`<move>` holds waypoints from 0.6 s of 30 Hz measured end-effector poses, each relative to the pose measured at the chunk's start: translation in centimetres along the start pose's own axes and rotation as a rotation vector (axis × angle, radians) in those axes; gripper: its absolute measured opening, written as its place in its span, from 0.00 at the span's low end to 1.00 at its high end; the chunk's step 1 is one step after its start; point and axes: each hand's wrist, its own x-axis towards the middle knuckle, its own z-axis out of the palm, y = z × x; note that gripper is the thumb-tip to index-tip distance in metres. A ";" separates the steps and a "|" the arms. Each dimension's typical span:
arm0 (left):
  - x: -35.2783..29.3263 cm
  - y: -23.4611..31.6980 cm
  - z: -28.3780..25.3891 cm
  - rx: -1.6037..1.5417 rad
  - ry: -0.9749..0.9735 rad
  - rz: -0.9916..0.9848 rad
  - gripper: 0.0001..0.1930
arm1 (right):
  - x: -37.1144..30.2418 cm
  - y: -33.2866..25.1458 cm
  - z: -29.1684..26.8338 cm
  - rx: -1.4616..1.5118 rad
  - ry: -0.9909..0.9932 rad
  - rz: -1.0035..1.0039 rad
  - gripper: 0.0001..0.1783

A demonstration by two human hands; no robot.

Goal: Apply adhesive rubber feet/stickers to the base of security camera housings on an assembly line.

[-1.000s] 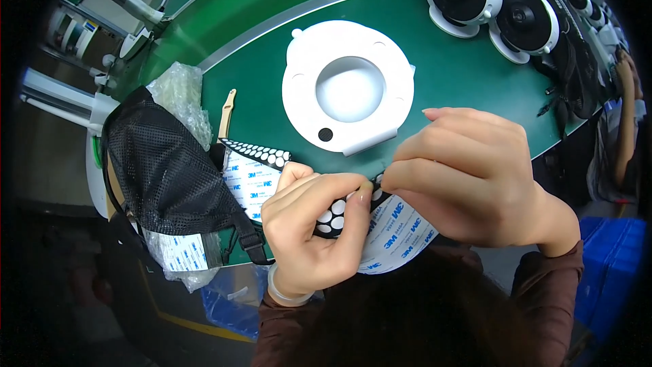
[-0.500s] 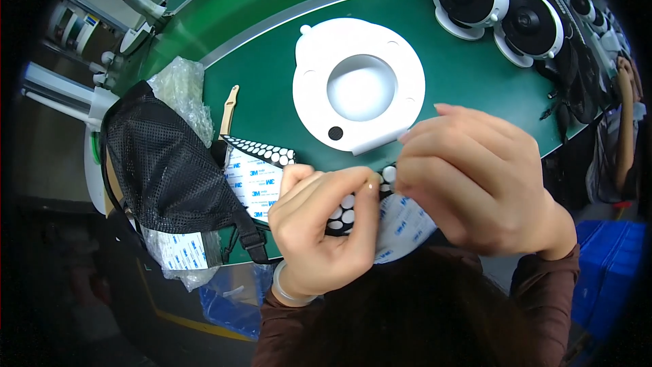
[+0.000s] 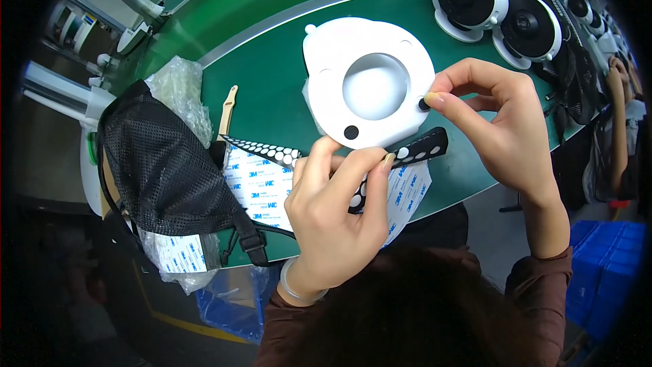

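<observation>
Two hands over green tabletop. Left hand pinching black strip of round pads, strip angled up to the right, several pad slots already empty and showing white. Right hand thumb and forefinger closed on small black round pad, pressed at right rim of white ring-shaped base. One more black pad seated on base's front edge. Base lying flat mid-tabletop, round recess in centre. Under left hand: white adhesive backing sheets with a second perforated strip lying across them. Left of those, black mesh bag on clear plastic wrap, more backing sheets tucked below the bag. Beige stick tool beside the wrap, flat on the tabletop. Far right: two white dome cameras with black faces, side by side, well apart from base. Another person's hand at right edge, probably resting; too distorted to tell.
</observation>
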 end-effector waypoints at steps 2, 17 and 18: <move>0.0 0.0 0.0 0.003 0.004 0.000 0.06 | 0.0 -0.1 0.1 -0.016 0.008 -0.007 0.08; -0.4 0.1 -1.0 0.039 0.014 0.032 0.06 | 0.0 0.9 0.4 0.074 0.015 0.014 0.12; -0.7 0.3 -1.5 0.078 0.028 0.054 0.06 | -0.3 0.6 0.2 0.054 0.049 0.049 0.18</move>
